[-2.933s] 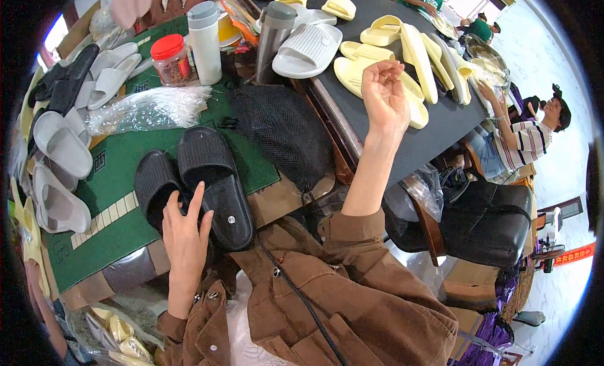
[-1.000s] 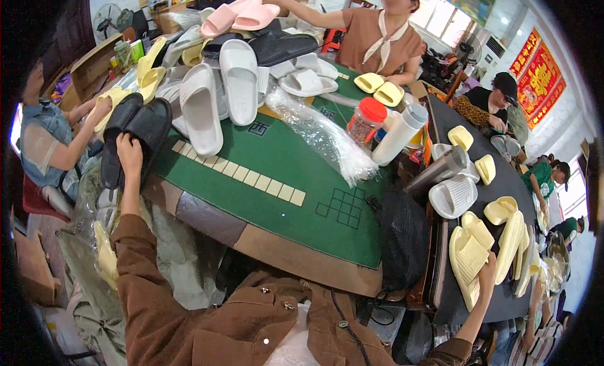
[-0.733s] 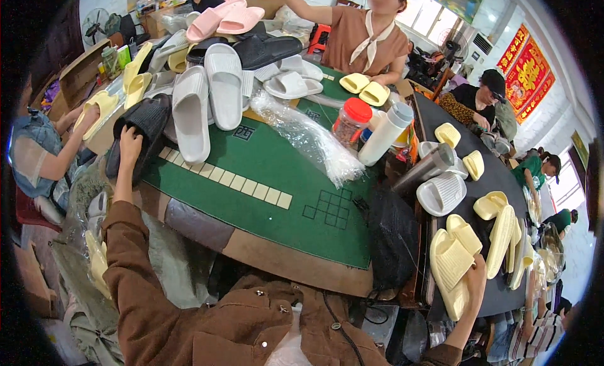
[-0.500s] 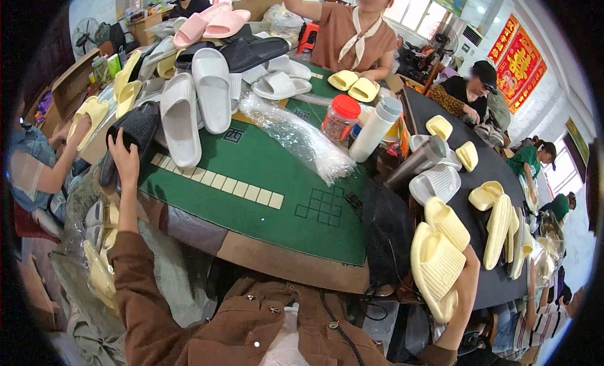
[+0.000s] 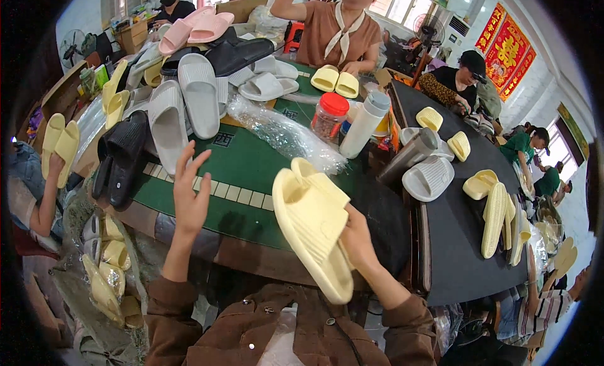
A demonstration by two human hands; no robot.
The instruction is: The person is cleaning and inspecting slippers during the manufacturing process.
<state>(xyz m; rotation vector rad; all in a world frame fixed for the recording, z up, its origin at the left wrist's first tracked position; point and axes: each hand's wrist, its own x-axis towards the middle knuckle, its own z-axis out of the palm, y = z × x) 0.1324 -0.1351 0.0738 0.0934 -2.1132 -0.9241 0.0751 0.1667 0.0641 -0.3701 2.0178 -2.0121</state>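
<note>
My right hand (image 5: 357, 235) grips a pair of pale yellow slippers (image 5: 308, 224), held one against the other above the front edge of the green table mat (image 5: 239, 149). Empty, with its fingers spread, my left hand (image 5: 190, 193) hovers over the mat just left of the pair. Beyond it on the mat lean two light grey slippers (image 5: 199, 95). Black slippers (image 5: 128, 155) stand at the table's left edge, apart from my left hand. A crinkled heap of clear plastic bags (image 5: 283, 130) lies past the yellow pair.
A red-lidded jar (image 5: 329, 114), a white bottle (image 5: 365, 125) and a steel tumbler (image 5: 409, 155) stand right of the bags. More yellow slippers (image 5: 497, 218) rest on the black table at right. Bagged slippers fill a sack (image 5: 141, 271) at lower left. Co-workers sit around.
My left hand has let go of the black slippers and moved right. My right hand has brought the yellow pair leftward from the right side to in front of me.
</note>
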